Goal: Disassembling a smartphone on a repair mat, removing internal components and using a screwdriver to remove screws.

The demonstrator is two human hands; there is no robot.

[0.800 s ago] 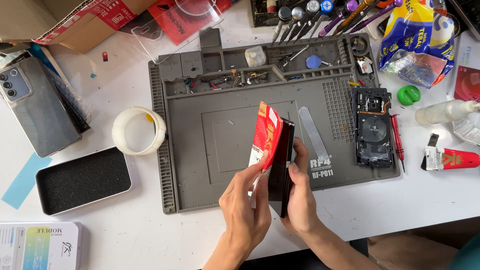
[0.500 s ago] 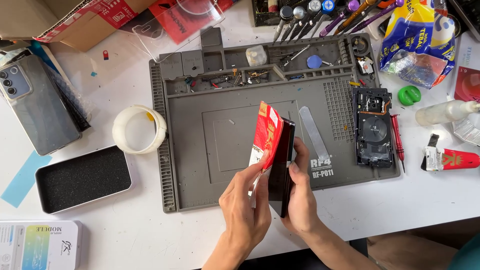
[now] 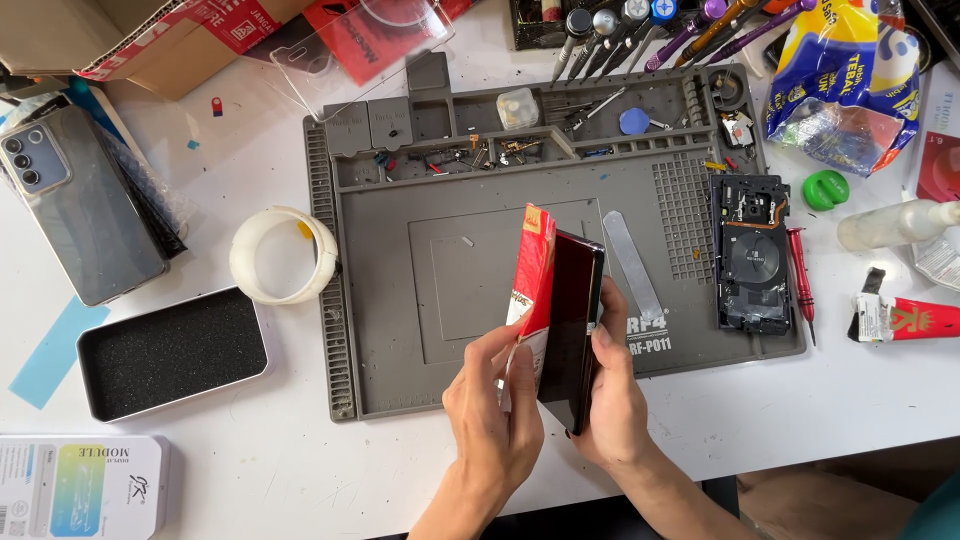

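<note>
Lower centre of the frame: I see my left hand [image 3: 497,420] and right hand [image 3: 610,405] raised together over the near edge of the grey work mat [image 3: 390,330]. The right-hand grip is closed around the lower edge and back of a dark phone [image 3: 572,320], held on edge and nearly upright. The left-hand grip is closed in a pinch on a red-and-white card [image 3: 533,275], which stands flat against the phone's left face, touching it.

Step in hand, as I judge it: working the card along the seam of the phone to part a panel. The next move calls for a firm right-hand hold while the left slides the card without levering hard, since a thin panel could crack.

Position of the work: the phone sits between both grips, above the mat, clear of its surface.

Middle of the frame: a flat metal pry blade [image 3: 636,265] lies on the mat just right of the phone. Further right rests a stripped phone frame [image 3: 752,255] beside a red screwdriver [image 3: 799,280].

Left of the mat: a tape roll [image 3: 283,254] and an open tin with dark foam [image 3: 172,350] sit on the table [image 3: 250,470].

Upper edge: screwdriver bits [image 3: 640,20].
</note>
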